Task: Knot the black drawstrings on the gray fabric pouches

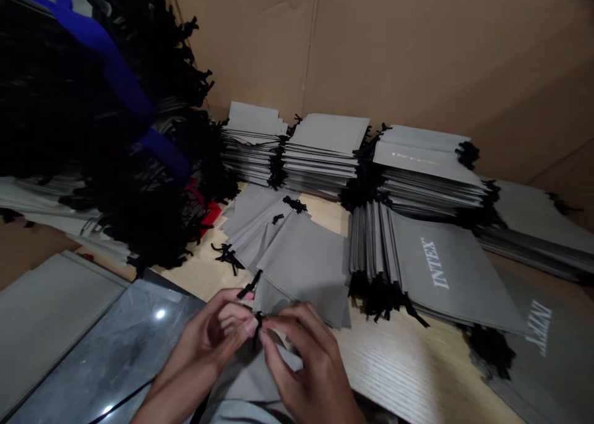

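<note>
My left hand and my right hand meet low in the head view, both pinched on a thin black drawstring of a grey fabric pouch lying under them. The cord's free end sticks up over my left fingers. Just beyond my hands lies a fanned pile of grey pouches with black cords, their plain sides up.
Stacks of grey pouches line the cardboard wall; one slanted stack shows white INTEX lettering. A big black heap of cords with a blue strap rises at left. A glossy dark sheet covers the wooden table at lower left.
</note>
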A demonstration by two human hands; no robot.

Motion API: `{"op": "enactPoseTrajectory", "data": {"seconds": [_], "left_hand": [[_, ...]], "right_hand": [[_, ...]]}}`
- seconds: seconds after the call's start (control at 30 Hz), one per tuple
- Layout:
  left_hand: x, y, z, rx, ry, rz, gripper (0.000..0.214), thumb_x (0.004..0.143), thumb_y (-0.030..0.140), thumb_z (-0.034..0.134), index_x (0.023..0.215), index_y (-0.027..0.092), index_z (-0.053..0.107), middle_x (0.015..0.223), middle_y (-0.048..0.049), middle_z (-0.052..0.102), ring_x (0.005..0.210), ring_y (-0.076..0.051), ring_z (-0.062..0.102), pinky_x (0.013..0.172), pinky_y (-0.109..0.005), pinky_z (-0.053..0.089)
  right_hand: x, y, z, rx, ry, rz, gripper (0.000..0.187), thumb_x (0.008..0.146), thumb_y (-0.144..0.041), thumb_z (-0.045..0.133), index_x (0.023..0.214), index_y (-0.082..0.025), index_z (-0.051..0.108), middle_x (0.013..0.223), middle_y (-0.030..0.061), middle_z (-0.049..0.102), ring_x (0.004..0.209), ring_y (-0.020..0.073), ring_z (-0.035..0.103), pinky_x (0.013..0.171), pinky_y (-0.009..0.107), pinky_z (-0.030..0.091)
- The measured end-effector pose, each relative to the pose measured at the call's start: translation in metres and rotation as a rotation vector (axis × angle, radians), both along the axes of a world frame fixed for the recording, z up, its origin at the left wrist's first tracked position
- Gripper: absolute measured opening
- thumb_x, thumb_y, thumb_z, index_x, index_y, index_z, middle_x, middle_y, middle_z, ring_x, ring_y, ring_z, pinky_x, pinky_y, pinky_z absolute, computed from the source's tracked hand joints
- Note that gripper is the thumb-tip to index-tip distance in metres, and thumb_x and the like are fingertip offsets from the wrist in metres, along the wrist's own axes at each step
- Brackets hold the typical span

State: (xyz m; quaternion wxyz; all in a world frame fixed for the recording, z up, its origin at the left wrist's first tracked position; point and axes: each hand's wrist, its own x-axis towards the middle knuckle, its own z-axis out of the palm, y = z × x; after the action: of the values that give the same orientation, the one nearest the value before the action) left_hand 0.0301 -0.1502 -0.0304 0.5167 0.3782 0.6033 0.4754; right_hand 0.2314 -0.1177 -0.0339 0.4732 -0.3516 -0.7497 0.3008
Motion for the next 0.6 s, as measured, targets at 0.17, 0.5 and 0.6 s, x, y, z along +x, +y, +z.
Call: {"op": "enactPoseTrajectory", "data": {"seconds": [0.17,0.5,0.6], "left_hand": [[0.019,-0.007,0.018,-0.003,0.081,0.084,0.048,0.087,0.053,0.091,0.124,0.030,0.068,0.088,0.0003,0.080,0.088,-0.022,0.079,0.090,-0.028,0.063],[0.009,-0.009,0.016,0.165,0.418,-0.075,0.018,0.097,0.040,0.081,0.109,0.029,0.088,0.104,-0.0031,0.090,0.094,-0.023,0.087,0.086,-0.021,0.069],[0.002,-0.008,0.015,0.217,0.513,-0.125,0.017,0.100,0.037,0.078,0.110,0.031,0.090,0.104,-0.0010,0.091,0.095,-0.022,0.088,0.085,-0.020,0.069]], "right_hand": [[-0.001,0.000,-0.002,0.046,0.004,-0.039,0.018,0.101,-0.010,0.071,0.112,-0.023,0.075,0.096,0.0042,0.075,0.087,0.0213,0.072,0.077,0.033,0.059],[-0.003,-0.002,-0.003,0.084,0.024,-0.093,0.018,0.099,-0.007,0.071,0.110,-0.022,0.073,0.094,0.0033,0.074,0.084,0.0199,0.070,0.074,0.032,0.058],[-0.003,-0.002,-0.002,0.083,0.012,-0.087,0.020,0.099,-0.006,0.070,0.112,-0.021,0.072,0.096,0.0044,0.074,0.086,0.0205,0.070,0.075,0.032,0.059]]}}
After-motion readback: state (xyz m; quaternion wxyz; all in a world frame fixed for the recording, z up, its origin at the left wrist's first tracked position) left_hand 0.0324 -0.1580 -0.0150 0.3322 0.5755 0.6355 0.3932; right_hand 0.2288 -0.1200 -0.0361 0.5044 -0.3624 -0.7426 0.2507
